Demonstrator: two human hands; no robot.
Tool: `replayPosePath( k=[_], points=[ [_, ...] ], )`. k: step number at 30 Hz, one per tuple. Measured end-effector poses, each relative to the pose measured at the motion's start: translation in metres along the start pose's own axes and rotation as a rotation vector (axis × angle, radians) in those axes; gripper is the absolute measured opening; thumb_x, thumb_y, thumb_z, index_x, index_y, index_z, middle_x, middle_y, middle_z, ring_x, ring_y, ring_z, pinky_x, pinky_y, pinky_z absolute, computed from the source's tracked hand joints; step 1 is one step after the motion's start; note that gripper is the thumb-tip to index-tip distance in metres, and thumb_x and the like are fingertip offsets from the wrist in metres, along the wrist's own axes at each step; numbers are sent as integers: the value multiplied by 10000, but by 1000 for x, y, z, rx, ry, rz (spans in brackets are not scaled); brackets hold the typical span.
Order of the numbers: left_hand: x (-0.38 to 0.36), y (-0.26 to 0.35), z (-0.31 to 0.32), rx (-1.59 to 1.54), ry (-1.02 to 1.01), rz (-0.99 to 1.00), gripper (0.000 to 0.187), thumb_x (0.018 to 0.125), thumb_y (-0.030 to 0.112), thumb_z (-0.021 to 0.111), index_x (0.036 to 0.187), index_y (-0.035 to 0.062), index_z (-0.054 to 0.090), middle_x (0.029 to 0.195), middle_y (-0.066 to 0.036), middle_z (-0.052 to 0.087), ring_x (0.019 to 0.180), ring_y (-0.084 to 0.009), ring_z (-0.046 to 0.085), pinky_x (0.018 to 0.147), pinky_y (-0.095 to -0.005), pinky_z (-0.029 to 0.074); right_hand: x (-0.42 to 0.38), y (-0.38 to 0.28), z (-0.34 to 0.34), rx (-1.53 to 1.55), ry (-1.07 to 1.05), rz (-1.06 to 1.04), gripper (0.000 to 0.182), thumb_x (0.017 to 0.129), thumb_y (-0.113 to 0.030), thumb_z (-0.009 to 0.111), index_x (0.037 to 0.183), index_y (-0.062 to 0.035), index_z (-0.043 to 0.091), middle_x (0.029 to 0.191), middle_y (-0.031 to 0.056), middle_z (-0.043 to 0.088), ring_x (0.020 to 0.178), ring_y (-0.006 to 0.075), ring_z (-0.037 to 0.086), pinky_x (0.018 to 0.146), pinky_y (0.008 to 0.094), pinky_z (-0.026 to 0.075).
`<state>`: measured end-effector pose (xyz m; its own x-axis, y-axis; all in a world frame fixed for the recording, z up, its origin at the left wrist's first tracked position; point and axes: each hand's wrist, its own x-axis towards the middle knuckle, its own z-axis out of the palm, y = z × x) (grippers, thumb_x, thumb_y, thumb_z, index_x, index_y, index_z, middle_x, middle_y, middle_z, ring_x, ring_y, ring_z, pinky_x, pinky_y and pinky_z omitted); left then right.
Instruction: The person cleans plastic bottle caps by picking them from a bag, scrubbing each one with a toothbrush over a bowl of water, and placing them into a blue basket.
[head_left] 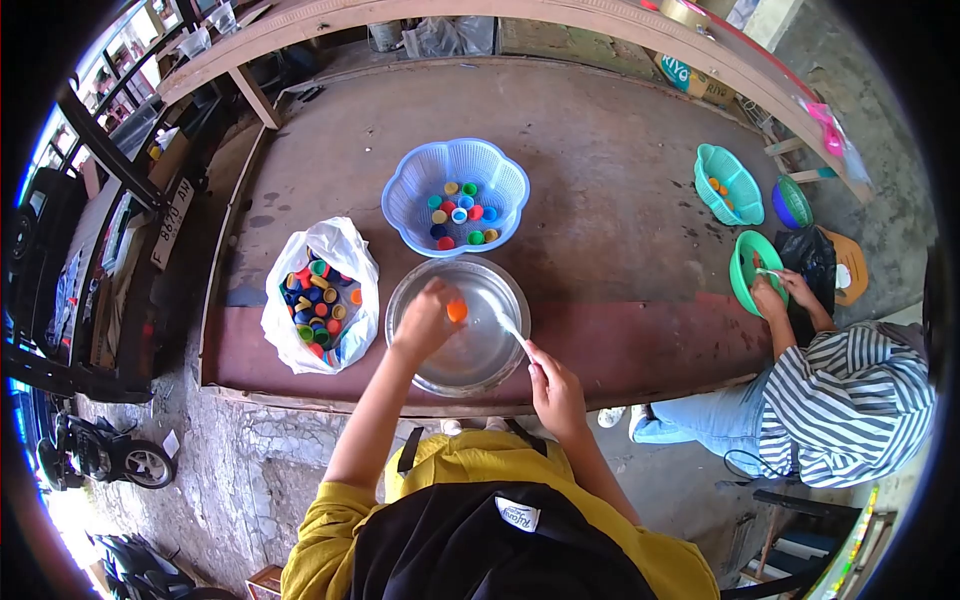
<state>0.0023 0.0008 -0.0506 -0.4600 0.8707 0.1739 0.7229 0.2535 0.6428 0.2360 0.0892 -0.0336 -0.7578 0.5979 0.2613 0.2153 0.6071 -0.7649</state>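
Note:
My left hand (425, 320) is closed on an orange bottle cap (457, 310) over the metal basin (400, 368), which holds water. In my right hand (556, 392) is a slim white toothbrush (511, 327), its head pointing into the basin near the cap. Just beyond the basin stands a blue plastic basket (405, 185) with several coloured caps spread on its bottom. To the left of the basin, an open white plastic bag (283, 335) is full of mixed caps in red, yellow, green, blue and orange.
At the right, a person in a striped shirt (850, 405) works with both hands over a green bowl (742, 285). A teal basket (735, 160) with orange pieces stands farther back. A wooden rail (400, 22) crosses above the table's (600, 150) far side.

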Motion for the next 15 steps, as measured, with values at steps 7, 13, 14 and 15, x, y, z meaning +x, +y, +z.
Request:
replayPosePath(
  k=[7,13,14,15],
  points=[
    [-7,-18,8,-136,42,-55,399,616,61,784,992,71,651,902,-101,620,748,-239,596,682,-323,490,-5,1,3,17,17,27,299,902,-57,502,1195,-27,553,981,202,632,826,334,630,716,357,499],
    [-28,13,7,-384,121,-152,830,605,51,801,1325,15,390,932,-118,678,853,-241,655,790,-317,515,-6,2,16,73,113,-11,333,898,-77,512,1230,-92,539,993,183,629,858,344,619,711,385,501],
    [-31,15,10,-433,154,-168,842,606,49,805,1331,9,378,935,-120,677,850,-223,654,790,-307,514,-6,1,19,108,139,-12,337,897,-71,512,1232,-91,537,998,185,627,860,345,619,713,382,501],
    [-35,15,12,-480,188,-184,855,607,48,809,1336,2,366,938,-122,676,847,-206,653,791,-297,514,-7,-2,21,115,122,-14,347,892,-62,514,1237,-97,537,984,178,629,849,339,622,709,383,501]
  ],
)
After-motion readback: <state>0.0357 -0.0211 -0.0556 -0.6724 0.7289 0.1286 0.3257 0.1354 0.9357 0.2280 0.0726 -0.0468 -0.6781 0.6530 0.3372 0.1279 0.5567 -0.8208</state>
